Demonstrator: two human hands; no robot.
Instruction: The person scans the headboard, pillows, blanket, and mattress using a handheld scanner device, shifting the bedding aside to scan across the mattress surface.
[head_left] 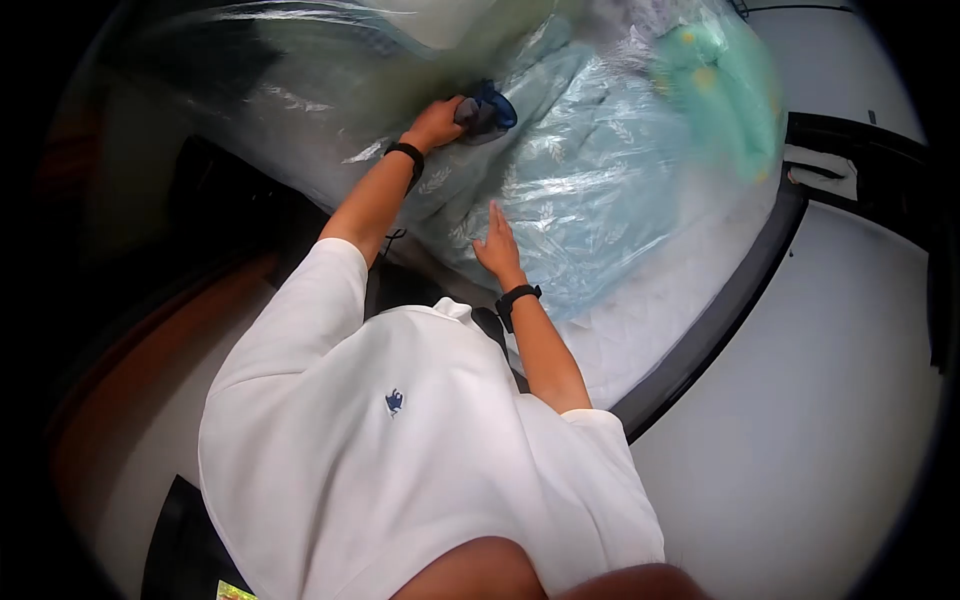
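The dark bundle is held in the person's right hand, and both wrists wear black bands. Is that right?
Not quite: the head view shows the left hand holding the dark bundle. Both wrists do wear black bands.

Look, the left hand (437,125) clutches a dark bundle (486,113), the right hand (502,252), fingers outstretched, by plastic-wrapped pale-blue fabric (590,215)!

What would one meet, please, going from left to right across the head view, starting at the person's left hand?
Bare left hand → crumpled dark blue-and-grey fabric bundle → mint-green fabric with yellow spots.
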